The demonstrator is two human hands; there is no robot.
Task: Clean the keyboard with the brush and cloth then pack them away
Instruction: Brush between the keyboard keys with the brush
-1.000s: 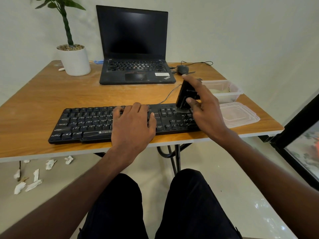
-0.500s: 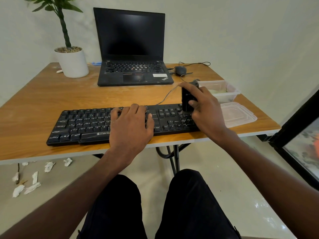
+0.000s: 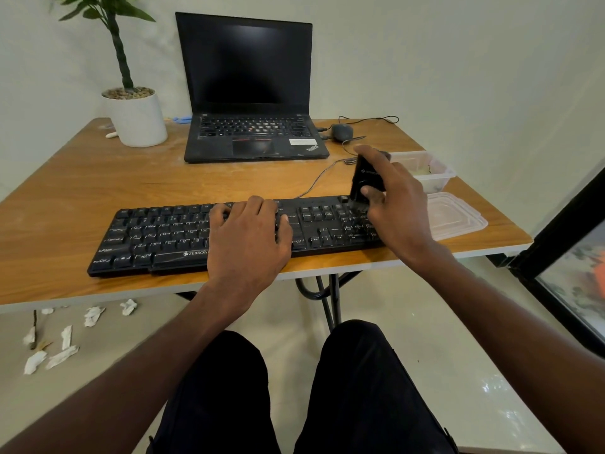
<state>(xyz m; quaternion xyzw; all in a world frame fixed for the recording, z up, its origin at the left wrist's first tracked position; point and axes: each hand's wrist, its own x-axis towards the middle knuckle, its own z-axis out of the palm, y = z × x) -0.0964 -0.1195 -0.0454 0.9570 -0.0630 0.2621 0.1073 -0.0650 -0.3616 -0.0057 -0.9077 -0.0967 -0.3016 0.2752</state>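
The right hand [image 3: 396, 204] pinches a black brush [image 3: 364, 183] between thumb and fingers, holding it nearly upright with its lower end down on the keys at the far right corner of the black keyboard [image 3: 163, 237]. The left hand [image 3: 248, 237] lies palm down across the middle of the keyboard, fingers loosely spread and resting on the keys, gripping nothing.

The keyboard sits along the near edge of the wooden table [image 3: 82, 191], its cable running off toward 12 o'clock. At 3 o'clock from the brush, just beside the right hand, lies a clear plastic lid [image 3: 458, 217]; at 1 o'clock from it stands an open clear plastic container [image 3: 435, 173] with something pale inside that cannot be made out. At 12 o'clock from the left hand an open laptop [image 3: 248, 93] shows a dark screen, a dark mouse [image 3: 342, 131] to its right. A potted plant [image 3: 136, 117] in a white pot stands at 10 o'clock. Torn white paper scraps [image 3: 62, 352] lie on the floor at 8 o'clock.
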